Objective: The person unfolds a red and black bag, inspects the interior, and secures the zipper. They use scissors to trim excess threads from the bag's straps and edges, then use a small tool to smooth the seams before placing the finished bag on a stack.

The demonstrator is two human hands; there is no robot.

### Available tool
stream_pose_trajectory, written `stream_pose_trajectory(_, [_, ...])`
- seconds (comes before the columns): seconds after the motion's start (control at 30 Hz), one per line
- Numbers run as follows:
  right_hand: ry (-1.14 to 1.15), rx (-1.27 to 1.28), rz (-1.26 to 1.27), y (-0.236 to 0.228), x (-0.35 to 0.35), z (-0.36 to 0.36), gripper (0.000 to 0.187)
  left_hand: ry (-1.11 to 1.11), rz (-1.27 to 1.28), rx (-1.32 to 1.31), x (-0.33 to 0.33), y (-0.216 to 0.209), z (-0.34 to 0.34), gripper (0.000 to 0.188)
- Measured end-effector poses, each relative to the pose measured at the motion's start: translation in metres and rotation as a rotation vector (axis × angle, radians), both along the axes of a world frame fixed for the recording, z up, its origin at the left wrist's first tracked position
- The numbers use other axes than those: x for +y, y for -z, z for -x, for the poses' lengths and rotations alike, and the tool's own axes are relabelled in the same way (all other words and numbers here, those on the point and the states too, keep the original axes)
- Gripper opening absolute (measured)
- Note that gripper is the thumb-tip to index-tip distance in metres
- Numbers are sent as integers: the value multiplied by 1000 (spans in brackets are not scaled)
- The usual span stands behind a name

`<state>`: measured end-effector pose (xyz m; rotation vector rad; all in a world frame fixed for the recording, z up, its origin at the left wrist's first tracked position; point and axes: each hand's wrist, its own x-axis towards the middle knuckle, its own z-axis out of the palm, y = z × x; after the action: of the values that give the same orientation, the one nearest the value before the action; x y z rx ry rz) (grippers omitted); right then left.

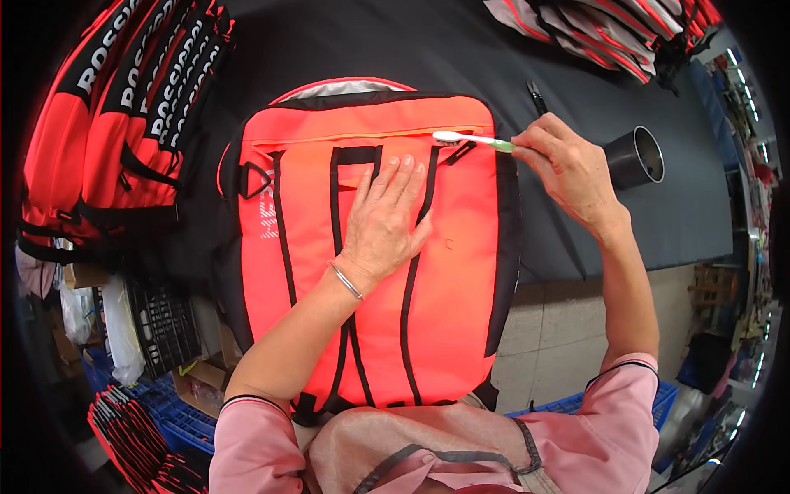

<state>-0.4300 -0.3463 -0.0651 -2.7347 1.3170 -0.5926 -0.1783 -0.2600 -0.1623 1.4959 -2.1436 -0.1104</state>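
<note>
A bright orange-red backpack point(461, 305) with black straps and black side panels lies in front of me, its top end pointing away. My left hand point(383, 216) rests flat on its upper middle, fingers stretched out across the straps. A toothbrush point(499, 145) with a white head and green handle is pinched in my right hand point(568, 169). Its bristles are at the zipper line near the pack's upper right, beside a black zipper pull point(462, 153). Whether the bristles press on the fabric I cannot tell.
On the black-covered table point(329, 41), a dark metal cup point(635, 158) stands right of my right hand. Small black-handled snips point(536, 97) lie farther back. Red-and-black backpacks point(123, 123) line the left; grey-and-red pieces point(592, 33) are piled far right. Blue crates point(185, 428) are below.
</note>
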Motion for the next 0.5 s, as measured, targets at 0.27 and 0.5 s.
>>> stream_pose_trajectory(0.27, [-120,286,9,5,-25,-6,11,-10,-7,25,0,2,-2,59])
stream_pose_trajectory(0.5, [-188,324,26,11,-33,-18,13,28,-22,73,-2,-1,0,58])
